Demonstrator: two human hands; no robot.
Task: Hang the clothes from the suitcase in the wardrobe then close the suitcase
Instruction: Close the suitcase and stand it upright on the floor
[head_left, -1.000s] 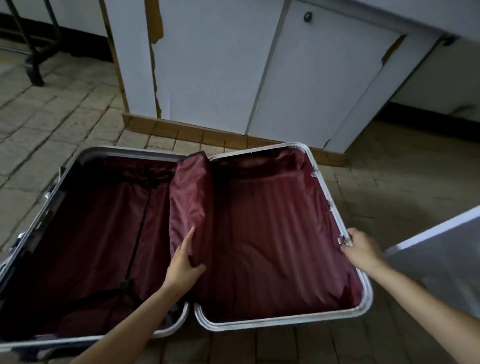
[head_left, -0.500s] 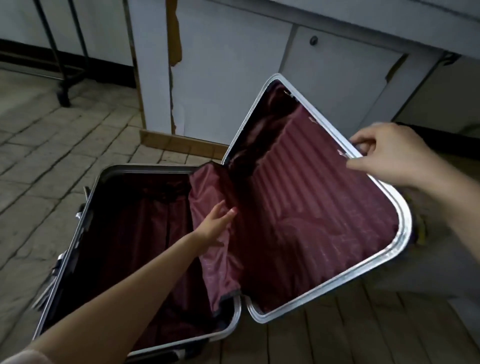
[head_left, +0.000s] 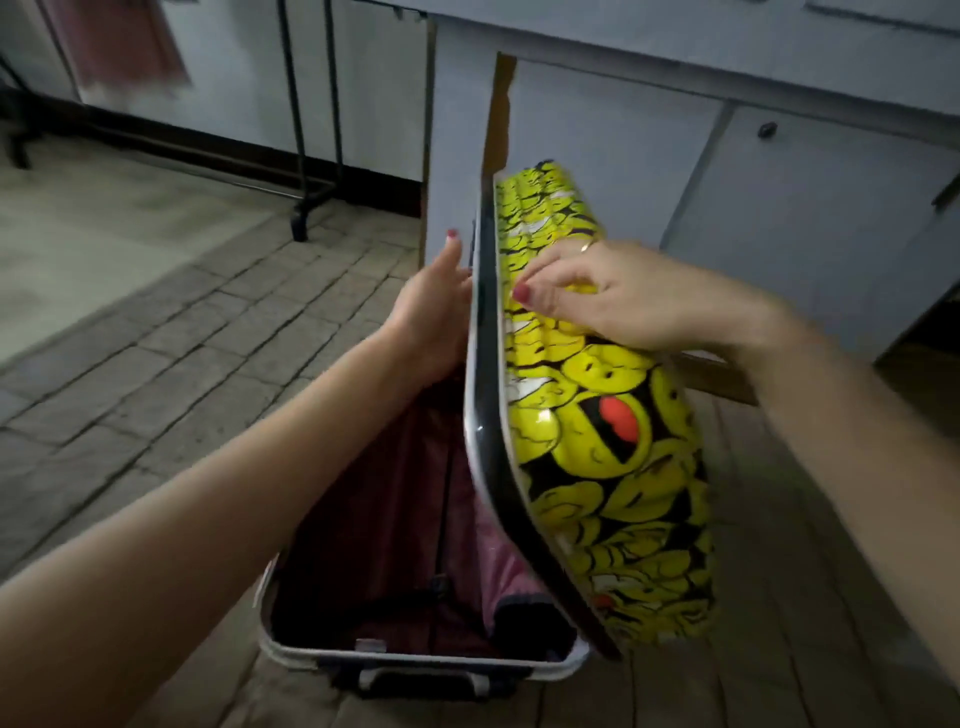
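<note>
I am seeing the suitcase (head_left: 415, 545) lying on the floor (head_left: 156, 364), its maroon-lined base showing no clothes. My right hand (head_left: 613, 296) is pressing straight fingers on the smiley-printed lid (head_left: 597, 441), standing near upright; my left hand (head_left: 431, 306) is resting loose-fingered inside its rim.

Suitcase (head_left: 519, 519), centre to lower centre of frame, on the floor, half shut. I see its lid (head_left: 597, 441) standing near upright, tilted left over the base: yellow smiley-face shell, silver rim. Base lies flat, maroon lining, dark strap inside, handle at bottom edge.
</note>
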